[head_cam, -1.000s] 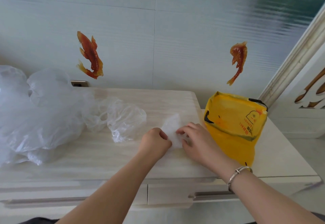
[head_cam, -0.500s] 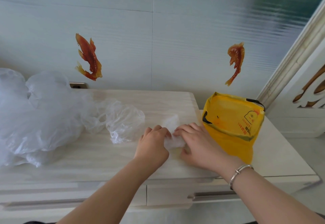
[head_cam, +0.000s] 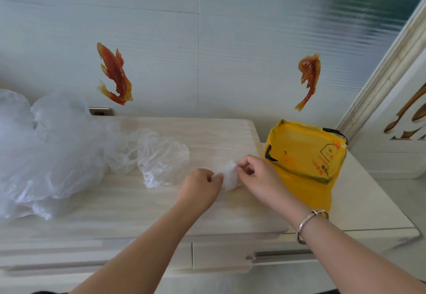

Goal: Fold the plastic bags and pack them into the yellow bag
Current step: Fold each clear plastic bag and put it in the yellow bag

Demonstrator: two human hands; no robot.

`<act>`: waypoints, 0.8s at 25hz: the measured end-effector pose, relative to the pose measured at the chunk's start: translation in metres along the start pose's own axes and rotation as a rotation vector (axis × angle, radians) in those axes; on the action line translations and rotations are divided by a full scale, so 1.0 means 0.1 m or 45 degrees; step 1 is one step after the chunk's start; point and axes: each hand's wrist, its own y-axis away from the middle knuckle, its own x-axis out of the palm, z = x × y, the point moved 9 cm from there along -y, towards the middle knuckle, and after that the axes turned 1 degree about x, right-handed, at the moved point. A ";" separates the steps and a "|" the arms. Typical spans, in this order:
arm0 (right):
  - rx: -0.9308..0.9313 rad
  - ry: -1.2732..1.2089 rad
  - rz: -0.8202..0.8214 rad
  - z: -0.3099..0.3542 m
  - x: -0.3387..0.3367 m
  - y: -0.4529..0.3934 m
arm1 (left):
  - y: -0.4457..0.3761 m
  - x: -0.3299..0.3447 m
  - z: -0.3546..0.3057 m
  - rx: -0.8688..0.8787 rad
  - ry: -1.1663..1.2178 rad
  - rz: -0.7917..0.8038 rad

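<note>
Loose bags, far left: heap of clear plastic bags (head_cam: 43,155) lies unfolded on the bench (head_cam: 115,210), puffed with air and spilling toward the left edge.
Nearest loose bag: crumpled clear bag (head_cam: 162,158) sits just beside the left hand, apart from the bundle being worked.
Wall behind: two orange fish stickers (head_cam: 114,74) and a socket plate (head_cam: 100,111) half hidden by the heap.
Left hand: left hand (head_cam: 200,188) is curled, fingertips pinching the left edge of the small folded bag (head_cam: 229,175).
Folded bag: it rests low over the bench between both hands, already compact; whether it touches the wood I cannot tell.
Right hand: right hand (head_cam: 258,178) is curled too, thumb and forefinger nipping the bundle's right edge; a bracelet (head_cam: 310,224) sits on that wrist.
Yellow bag: yellow bag (head_cam: 306,155) stands just right of the right hand at the bench's end, mouth open and facing the person, black handle (head_cam: 335,132) at the back.
Step in hand, as I judge: last tuck of the fold before it goes into the yellow bag.
Risk, spring-back: thin film holds no crease, so easing either pinch could let the bundle unfold.
Risk, the receiver: the yellow bag is soft and unsupported; a one-handed push could collapse its mouth or shove it off the bench end.
Risk, the sleeve side: a left forearm sweep could drag the nearby crumpled bag along.
</note>
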 end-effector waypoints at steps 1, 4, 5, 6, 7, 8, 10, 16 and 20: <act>0.025 -0.012 -0.006 -0.02 0.00 -0.01 | -0.01 0.01 0.01 -0.030 -0.001 -0.003; 0.059 0.027 -0.020 -0.07 0.04 -0.04 | -0.03 0.01 0.03 -0.053 -0.033 -0.043; 0.077 0.025 -0.028 -0.08 0.05 -0.05 | -0.05 0.02 0.04 -0.068 -0.017 -0.050; 0.102 0.002 -0.031 -0.09 0.06 -0.06 | -0.06 0.03 0.03 -0.067 -0.001 -0.055; 0.127 -0.034 -0.022 -0.10 0.09 -0.06 | -0.06 0.04 0.03 -0.070 0.012 -0.057; 0.143 -0.046 -0.004 -0.10 0.11 -0.06 | -0.07 0.04 0.02 -0.068 0.020 -0.061; 0.109 0.058 0.028 -0.06 0.15 -0.05 | -0.08 0.05 0.02 -0.081 0.020 -0.066; 0.028 0.295 -0.067 -0.06 0.12 -0.05 | -0.02 -0.01 0.00 -0.060 -0.358 -0.140; -0.040 0.518 -0.147 0.03 0.13 -0.06 | 0.07 -0.07 -0.26 0.240 -0.419 -0.312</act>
